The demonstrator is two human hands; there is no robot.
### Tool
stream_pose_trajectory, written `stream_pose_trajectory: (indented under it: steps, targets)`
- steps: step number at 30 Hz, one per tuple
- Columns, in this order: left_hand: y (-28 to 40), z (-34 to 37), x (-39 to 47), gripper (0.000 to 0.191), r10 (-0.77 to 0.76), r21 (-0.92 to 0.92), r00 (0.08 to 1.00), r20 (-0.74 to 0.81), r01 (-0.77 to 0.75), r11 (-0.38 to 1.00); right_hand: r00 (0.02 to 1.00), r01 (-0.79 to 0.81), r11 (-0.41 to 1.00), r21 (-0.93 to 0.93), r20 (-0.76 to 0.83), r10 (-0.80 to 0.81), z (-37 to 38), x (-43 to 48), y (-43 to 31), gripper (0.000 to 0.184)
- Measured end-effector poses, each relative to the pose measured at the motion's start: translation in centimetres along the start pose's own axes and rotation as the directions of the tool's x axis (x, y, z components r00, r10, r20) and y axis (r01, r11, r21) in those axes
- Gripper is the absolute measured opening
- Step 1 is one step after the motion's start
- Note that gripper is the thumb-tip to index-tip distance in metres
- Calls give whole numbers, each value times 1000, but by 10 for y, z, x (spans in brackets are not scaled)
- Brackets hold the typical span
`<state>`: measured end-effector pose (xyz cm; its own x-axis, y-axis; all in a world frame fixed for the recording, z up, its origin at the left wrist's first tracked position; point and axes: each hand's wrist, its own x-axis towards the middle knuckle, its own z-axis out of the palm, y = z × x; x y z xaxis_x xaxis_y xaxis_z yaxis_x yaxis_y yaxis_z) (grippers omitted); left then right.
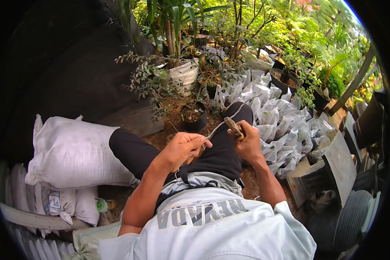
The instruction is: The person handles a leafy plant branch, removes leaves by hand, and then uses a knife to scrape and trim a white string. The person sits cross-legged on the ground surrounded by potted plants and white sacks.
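My left hand (183, 148) pinches a thin white string (217, 128) between thumb and fingertips, above my lap. From there the string slants up to the right, passing close to the tip of a hand tool and on over my right knee. My right hand (251, 143) grips that small brown-handled hand tool (234, 128). Its exact kind is unclear, and whether it touches the string I cannot tell. Below my left hand, a loose end of string hangs towards my waist, partly hidden by the fingers.
A full white woven sack (74, 152) lies beside my left leg, above smaller sacks (84, 203). Clear plastic bags (276, 120) crowd the ground to my right, near stacked dark pots and sheets (341, 162). A black potted plant (195, 120) stands ahead, before a white planter bag (182, 76).
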<state>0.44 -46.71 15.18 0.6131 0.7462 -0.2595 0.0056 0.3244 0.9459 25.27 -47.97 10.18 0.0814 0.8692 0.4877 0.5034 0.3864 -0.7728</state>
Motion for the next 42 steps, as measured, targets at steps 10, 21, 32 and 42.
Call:
stream_pose_trajectory:
  steps: [10, 21, 32, 42]
  targets:
    - [0, -4, -11, 33, 111, 219, 994, 2, -109, 970, 961, -204, 970, 131, 217, 172, -13, -11, -17, 32]
    - [-25, 26, -6, 19, 644, 821, 715, -271, -177, 542, 858, -500, 812, 302, 297, 418, 7, -36, 2, 25]
    - [-30, 2, -14, 21, 366, 829, 860, -355, 108, 549, 850, -440, 894, 91, 364, 381, 21, -64, 11, 29]
    - [-34, -6, -18, 22, 234, 714, 896, -377, 120, 690, 840, -513, 824, 242, 341, 422, 23, -63, 19, 40]
